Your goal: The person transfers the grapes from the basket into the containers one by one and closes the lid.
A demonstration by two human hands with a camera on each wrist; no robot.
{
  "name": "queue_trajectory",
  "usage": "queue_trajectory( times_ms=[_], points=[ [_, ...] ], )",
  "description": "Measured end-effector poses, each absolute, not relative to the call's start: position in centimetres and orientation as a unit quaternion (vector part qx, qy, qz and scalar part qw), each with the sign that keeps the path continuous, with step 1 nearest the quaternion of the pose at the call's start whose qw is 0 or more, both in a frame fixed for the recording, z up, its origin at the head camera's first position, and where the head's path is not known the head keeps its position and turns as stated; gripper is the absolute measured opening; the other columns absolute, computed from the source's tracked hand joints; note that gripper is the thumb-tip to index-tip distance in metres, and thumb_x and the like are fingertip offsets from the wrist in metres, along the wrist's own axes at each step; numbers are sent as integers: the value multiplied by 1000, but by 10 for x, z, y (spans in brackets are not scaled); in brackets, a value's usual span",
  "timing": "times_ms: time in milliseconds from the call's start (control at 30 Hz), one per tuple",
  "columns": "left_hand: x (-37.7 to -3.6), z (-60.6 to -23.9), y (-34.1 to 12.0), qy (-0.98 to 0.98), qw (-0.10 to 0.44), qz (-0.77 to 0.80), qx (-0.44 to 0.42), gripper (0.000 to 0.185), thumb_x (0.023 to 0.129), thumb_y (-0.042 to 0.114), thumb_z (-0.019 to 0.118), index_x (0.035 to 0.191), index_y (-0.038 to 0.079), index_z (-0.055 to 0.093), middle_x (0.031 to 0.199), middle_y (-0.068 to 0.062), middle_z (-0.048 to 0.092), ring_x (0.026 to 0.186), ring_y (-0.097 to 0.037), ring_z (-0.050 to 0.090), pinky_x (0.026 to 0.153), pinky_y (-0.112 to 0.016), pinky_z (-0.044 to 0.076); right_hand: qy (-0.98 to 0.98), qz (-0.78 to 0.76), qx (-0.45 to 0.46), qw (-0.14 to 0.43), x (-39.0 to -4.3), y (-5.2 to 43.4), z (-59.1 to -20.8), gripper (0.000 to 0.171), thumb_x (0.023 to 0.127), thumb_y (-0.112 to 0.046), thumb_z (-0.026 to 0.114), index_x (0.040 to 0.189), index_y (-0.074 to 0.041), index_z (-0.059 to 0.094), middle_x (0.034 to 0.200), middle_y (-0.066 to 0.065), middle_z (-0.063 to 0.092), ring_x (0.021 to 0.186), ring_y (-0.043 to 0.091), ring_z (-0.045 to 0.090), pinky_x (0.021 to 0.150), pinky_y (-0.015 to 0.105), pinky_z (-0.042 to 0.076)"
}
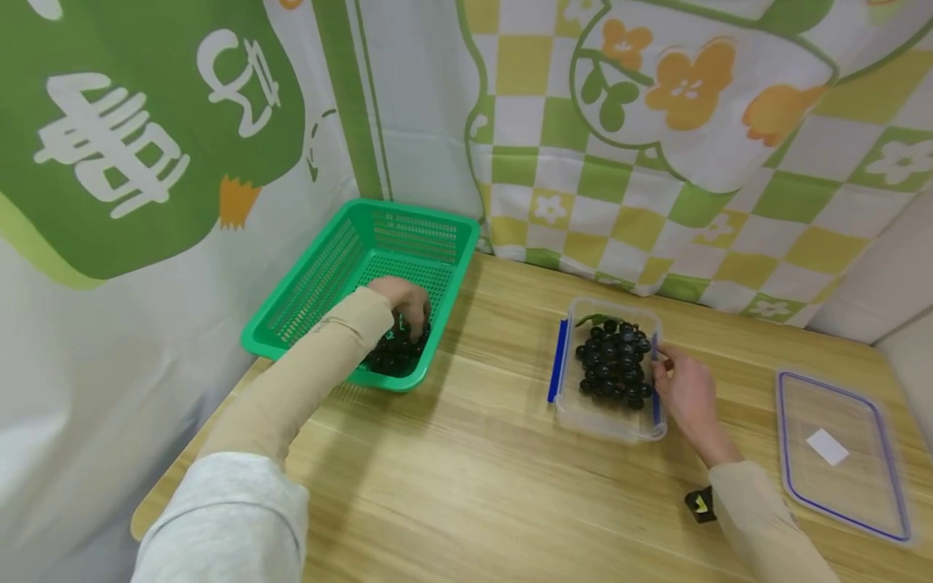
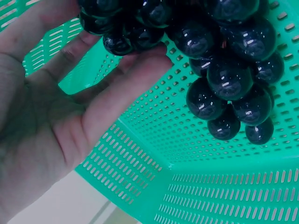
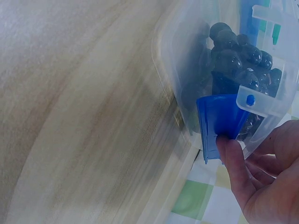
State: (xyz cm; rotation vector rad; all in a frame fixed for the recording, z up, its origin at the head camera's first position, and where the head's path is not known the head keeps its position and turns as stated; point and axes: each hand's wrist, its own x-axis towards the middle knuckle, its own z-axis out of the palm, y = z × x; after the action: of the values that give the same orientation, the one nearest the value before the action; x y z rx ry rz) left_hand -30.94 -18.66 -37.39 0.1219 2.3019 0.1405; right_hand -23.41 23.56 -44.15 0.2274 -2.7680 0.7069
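My left hand [image 1: 405, 303] reaches down into a green plastic basket [image 1: 452, 235]. Its fingers and thumb hold the upper part of a bunch of dark grapes [image 2: 229, 77], whose lower grapes hang free in the left wrist view. My right hand [image 1: 687, 398] grips the right side of a clear plastic box [image 1: 608, 425]. In the right wrist view, the thumb presses the box's blue latch flap [image 3: 222, 116] and the other fingers lie behind it. Another bunch of dark grapes [image 1: 614, 363] lies inside the lidless box, with a green leaf [image 1: 598, 319] at its top.
A clear lid [image 1: 841, 453] with a blue seal and a white label lies on the right of the wooden table [image 1: 466, 486]. A small black object [image 1: 701, 504] is beside the right sleeve. Patterned cloth [image 1: 627, 162] hangs behind the table.
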Motion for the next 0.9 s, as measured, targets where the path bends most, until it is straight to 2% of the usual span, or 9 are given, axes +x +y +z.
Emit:
queue_trajectory(
  times_ms=[200, 300, 467, 600, 667, 767, 833, 900],
  points=[
    [-308, -377, -183, 918, 391, 65, 26, 51, 79, 14, 70, 128, 13, 57, 131, -14, 53, 84, -22, 67, 64, -27, 57, -955, 248, 77, 141, -233, 237, -443, 30, 85, -1, 56, 112, 9, 62, 82, 26, 69, 48, 22, 53, 44, 29, 37],
    [-307, -380, -182, 921, 386, 56, 17, 56, 81, 13, 69, 134, 14, 51, 136, -14, 50, 81, -20, 66, 63, -27, 57, -955, 250, 78, 141, -233, 237, -444, 30, 85, 0, 56, 112, 9, 62, 83, 27, 69, 48, 23, 53, 45, 30, 38],
    [-303, -381, -183, 922, 384, 45, 18, 58, 78, 10, 67, 134, 12, 51, 134, -14, 51, 79, -17, 67, 63, -25, 57, -955, 248, 79, 140, -232, 235, -445, 29, 85, -1, 56, 112, 9, 62, 83, 26, 69, 49, 26, 55, 45, 31, 39],
    [-300, -376, -188, 925, 373, 58, 30, 47, 77, 8, 65, 124, 10, 56, 129, -12, 53, 76, -16, 67, 63, -26, 56, -957, 245, 77, 135, -232, 235, -446, 29, 85, -2, 57, 112, 9, 62, 84, 26, 69, 48, 23, 54, 44, 29, 38],
    [-299, -372, -192, 926, 369, 76, 33, 31, 78, 8, 63, 109, 9, 59, 122, -11, 54, 75, -16, 66, 65, -27, 55, -957, 246, 77, 133, -233, 235, -446, 29, 86, -2, 57, 112, 10, 62, 84, 27, 69, 47, 22, 53, 43, 29, 37],
    [-299, -363, -198, 925, 361, 118, 38, 10, 81, 7, 62, 89, 10, 56, 105, -8, 54, 74, -17, 62, 72, -34, 55, -956, 245, 79, 138, -233, 235, -444, 29, 86, -2, 56, 112, 10, 62, 84, 26, 69, 47, 23, 52, 43, 30, 37],
    [-300, -357, -202, 923, 353, 146, 47, 10, 84, 5, 60, 81, 10, 52, 94, -6, 52, 72, -16, 58, 76, -37, 55, -956, 245, 80, 143, -233, 236, -443, 29, 86, -2, 56, 112, 10, 62, 83, 26, 69, 47, 23, 52, 43, 31, 37],
    [-300, -351, -207, 925, 337, 167, 58, 11, 85, 4, 58, 80, 9, 50, 87, -5, 49, 71, -16, 53, 81, -40, 55, -955, 245, 80, 147, -234, 236, -443, 29, 86, -1, 56, 111, 10, 62, 83, 26, 69, 46, 22, 52, 43, 31, 37]
  ],
)
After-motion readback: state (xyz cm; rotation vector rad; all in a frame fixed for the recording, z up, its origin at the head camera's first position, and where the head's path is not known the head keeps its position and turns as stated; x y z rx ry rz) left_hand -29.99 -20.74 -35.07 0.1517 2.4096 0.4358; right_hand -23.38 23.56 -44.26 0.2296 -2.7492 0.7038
